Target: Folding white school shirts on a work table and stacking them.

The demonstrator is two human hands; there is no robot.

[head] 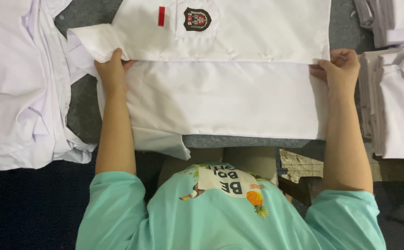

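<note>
Shirt (220, 92), white, flat on the grey worktop (79, 106) between two shirt piles, long axis left to right, badge pocket on the far side, lower half folded up to a straight crease. Left hand (111, 69) pinches the crease's left end, right hand (341, 69) its right end. Fold likely comes out best with both ends level, cloth taut and edges matched.

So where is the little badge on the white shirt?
In the head view, the badge sits at the top middle, on the white shirt's pocket, just right of a small red and white patch and above both hands.
</note>
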